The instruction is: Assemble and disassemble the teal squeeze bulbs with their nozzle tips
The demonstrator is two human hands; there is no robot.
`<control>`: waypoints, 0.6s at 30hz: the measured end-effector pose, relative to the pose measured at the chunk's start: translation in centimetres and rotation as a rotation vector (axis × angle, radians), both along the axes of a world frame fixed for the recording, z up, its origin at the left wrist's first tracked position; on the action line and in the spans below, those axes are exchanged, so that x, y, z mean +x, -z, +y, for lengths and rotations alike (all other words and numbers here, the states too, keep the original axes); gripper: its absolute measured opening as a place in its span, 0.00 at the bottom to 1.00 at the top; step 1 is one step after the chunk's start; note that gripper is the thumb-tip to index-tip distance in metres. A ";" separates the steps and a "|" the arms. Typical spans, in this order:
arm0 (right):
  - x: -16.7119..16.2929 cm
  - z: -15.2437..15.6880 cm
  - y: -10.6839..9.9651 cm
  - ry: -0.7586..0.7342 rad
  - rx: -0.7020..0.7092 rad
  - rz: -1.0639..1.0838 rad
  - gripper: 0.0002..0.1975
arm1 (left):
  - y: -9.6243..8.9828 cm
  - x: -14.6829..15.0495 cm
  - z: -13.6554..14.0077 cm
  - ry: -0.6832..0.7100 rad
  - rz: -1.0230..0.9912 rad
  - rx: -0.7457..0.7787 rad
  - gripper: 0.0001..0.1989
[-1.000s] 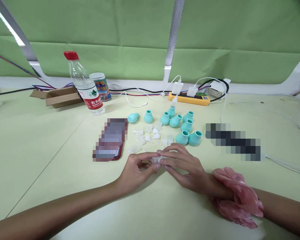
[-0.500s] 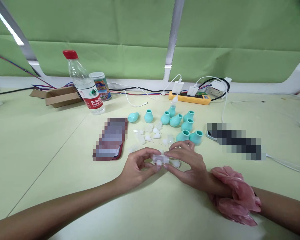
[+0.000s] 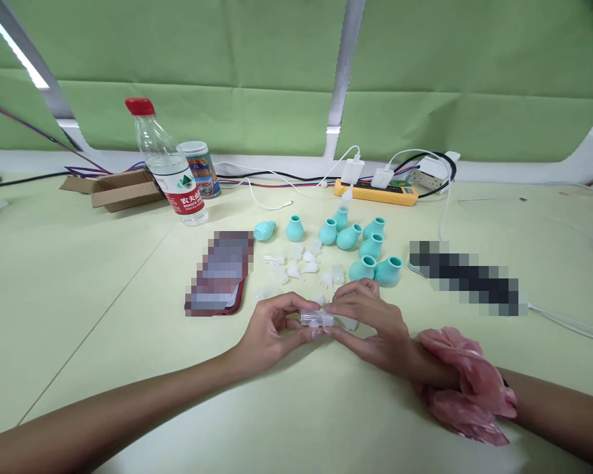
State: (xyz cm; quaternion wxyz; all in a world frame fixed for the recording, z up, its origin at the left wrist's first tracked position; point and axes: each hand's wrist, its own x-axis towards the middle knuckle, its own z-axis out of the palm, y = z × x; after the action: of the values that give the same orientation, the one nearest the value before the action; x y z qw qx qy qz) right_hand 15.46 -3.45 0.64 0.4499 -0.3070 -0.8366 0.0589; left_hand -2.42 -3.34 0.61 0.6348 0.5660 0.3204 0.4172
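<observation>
"Things close by?"

"Round teal bulbs (image 3: 348, 237) and white plastic bits (image 3: 310, 267), just past the left hand (image 3: 269, 328) and right hand (image 3: 378, 326), which pinch a short clear plastic tube (image 3: 314, 318)."

"Room?"

"Flat pale-green table (image 3: 281, 421), wide on the near side, back edge well past the bulbs."

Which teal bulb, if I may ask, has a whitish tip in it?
The rearmost bulb, nearest the yellow power strip: a whitish tip rises from its mouth; the others show none.

Pinching clear plastic tube (image 3: 312, 317) between left hand (image 3: 267, 329) and right hand (image 3: 373, 327). Wearing pink scrunchie (image 3: 479, 378) at right. Facing scattered translucent plastic pieces (image 3: 279, 274), teal bulbs (image 3: 348, 238) farther off, red-capped water bottle (image 3: 178, 181) at far left.
</observation>
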 end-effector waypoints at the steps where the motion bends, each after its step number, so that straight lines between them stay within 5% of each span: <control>1: 0.0 0.0 0.0 -0.005 0.000 0.002 0.09 | 0.0 0.0 0.0 0.005 -0.002 -0.006 0.09; 13: 0.3 -0.1 -0.5 -0.067 0.019 -0.060 0.13 | -0.1 -0.3 -0.2 -0.046 0.154 0.073 0.09; 18: 1.9 1.0 -2.7 0.212 0.258 -0.314 0.13 | 0.1 -0.3 -0.2 -0.084 0.190 0.109 0.10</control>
State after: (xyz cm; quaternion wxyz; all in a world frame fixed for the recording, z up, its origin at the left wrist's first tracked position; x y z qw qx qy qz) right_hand 17.33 -2.41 3.39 0.3532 -0.3389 -0.8600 -0.1446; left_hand -2.69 -3.56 0.53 0.5517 0.6227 0.3796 0.4047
